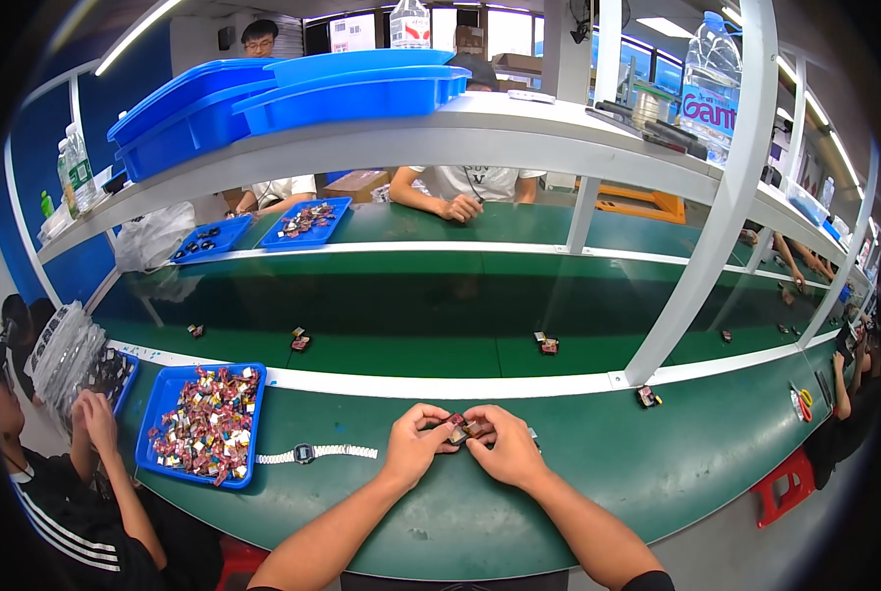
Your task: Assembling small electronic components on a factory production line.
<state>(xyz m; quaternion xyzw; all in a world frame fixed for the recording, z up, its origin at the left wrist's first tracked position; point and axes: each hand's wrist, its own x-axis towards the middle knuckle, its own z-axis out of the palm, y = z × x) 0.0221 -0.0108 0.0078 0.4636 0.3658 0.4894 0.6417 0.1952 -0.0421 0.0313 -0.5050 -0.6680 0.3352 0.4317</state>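
Left hand and right hand – 2 sets of fingers pinching 1 small part, possibly red-brown – over green bench.

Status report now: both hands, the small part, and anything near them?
Left hand and right hand both pinch one small part above the green bench. White wristwatch lies left. Blue tray of parts farther left.

Head view of a green workbench. The left hand and right hand met at centre, both pinching a small red-and-dark component. At nine o'clock from the hands lay a wristwatch, and beyond it a blue tray heaped with small parts. At twelve o'clock ran a conveyor belt carrying scattered components. A neighbouring person's hands worked at far left.
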